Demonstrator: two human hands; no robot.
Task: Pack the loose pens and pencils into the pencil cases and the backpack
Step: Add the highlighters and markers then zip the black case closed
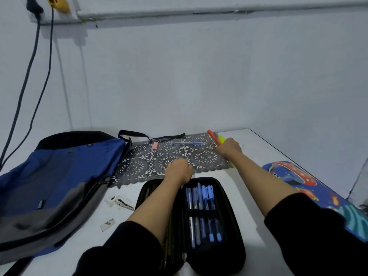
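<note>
A black pencil case (201, 220) lies open in front of me, with several blue pens under its elastic band. My left hand (179, 169) rests with curled fingers on the grey lace mat (139, 166) just beyond the case; whether it holds anything is hidden. My right hand (229, 149) grips an orange marker (212, 136) and a yellow highlighter (221, 139) at the mat's right edge. A clear blue pen (187, 144) and a pink eraser (155, 145) lie at the back of the mat. The blue and grey backpack (59, 176) lies at the left.
A colourful cartoon pencil case (298, 176) lies at the right edge of the white table (256, 148). A small white scrap (107, 224) and a stain are near the backpack. Cables (29, 76) hang down the wall at the left.
</note>
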